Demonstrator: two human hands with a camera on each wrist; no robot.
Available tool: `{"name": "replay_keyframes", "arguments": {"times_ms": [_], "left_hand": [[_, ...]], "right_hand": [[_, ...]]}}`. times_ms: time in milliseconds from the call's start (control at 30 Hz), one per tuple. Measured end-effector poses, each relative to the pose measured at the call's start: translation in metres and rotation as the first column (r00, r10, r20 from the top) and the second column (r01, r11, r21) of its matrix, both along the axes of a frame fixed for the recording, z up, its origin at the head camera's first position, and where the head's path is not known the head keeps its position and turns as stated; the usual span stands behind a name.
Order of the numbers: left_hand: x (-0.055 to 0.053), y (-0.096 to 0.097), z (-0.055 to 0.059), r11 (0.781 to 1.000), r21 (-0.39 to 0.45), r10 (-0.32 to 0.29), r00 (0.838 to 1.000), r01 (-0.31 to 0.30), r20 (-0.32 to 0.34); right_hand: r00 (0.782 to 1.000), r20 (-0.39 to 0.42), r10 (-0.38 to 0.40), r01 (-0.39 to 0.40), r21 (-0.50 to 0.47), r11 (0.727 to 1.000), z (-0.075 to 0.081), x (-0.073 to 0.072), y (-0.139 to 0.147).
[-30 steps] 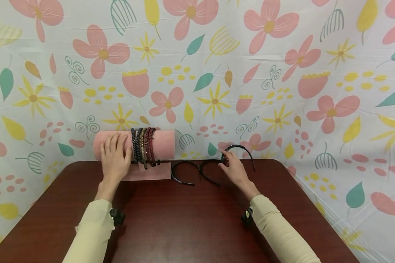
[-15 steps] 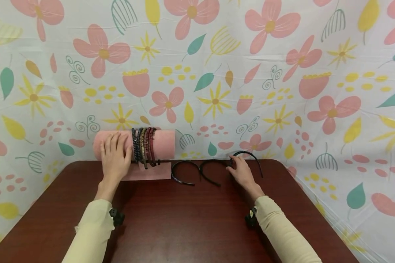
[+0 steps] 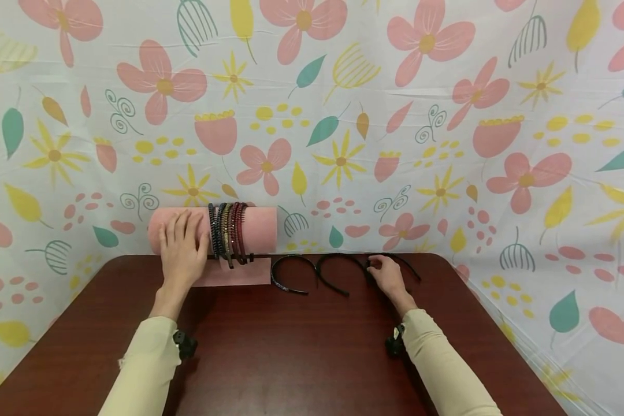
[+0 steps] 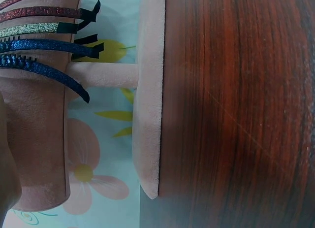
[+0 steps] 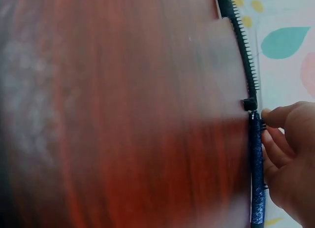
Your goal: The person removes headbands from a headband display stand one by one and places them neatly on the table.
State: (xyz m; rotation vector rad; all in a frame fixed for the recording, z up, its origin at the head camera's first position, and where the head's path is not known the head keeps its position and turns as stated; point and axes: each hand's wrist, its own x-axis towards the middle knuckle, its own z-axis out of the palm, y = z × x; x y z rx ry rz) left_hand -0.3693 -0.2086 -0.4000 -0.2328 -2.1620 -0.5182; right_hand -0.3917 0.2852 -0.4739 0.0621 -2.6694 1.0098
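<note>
A pink padded headband stand (image 3: pixel 262 228) lies crosswise at the back left, its roll carrying several sparkly headbands (image 3: pixel 229 231) in blue, gold and red. On the roll's left part rests my left hand (image 3: pixel 183 248), fingers laid over the top. At the back right, my right hand (image 3: pixel 389 278) pinches a dark headband (image 3: pixel 412 268) that lies low at the table's rear edge. The right wrist view shows this glittery blue band (image 5: pixel 257 164) against my thumb and fingers. Left of it two more headbands lie on the table, a nearer one (image 3: pixel 338 288) and a farther one (image 3: pixel 293 289).
The stand's flat pink base (image 3: pixel 249 276) sits on the brown wooden table (image 3: pixel 291 346). A floral cloth (image 3: pixel 312 115) hangs right behind the table's rear edge. Each wrist carries a small black camera (image 3: pixel 185 344).
My right hand has moved a little right and lowered the headband from a raised tilt to flat on the table. The left hand has stayed on the roll.
</note>
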Motion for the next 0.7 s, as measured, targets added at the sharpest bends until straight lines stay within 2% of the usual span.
{"name": "replay_keyframes", "arguments": {"times_ms": [433,600,700], "left_hand": [[0.0005,0.0002,-0.0001,1.0,-0.001,-0.001,1.0,0.001,-0.014],[0.0014,0.0008,0.0009,1.0,0.002,-0.004,1.0,0.004,-0.012],[0.0013,0.0009,0.0011,1.0,0.002,-0.005,1.0,0.005,-0.011]], "right_hand": [[0.991,0.124,0.046,-0.05,0.024,0.998,0.0056,0.0005,0.001],[0.991,0.12,0.061,-0.064,0.026,0.998,0.0073,0.001,0.0011],[0.995,0.083,0.054,-0.056,0.031,0.998,0.0098,0.0012,0.0001]]}}
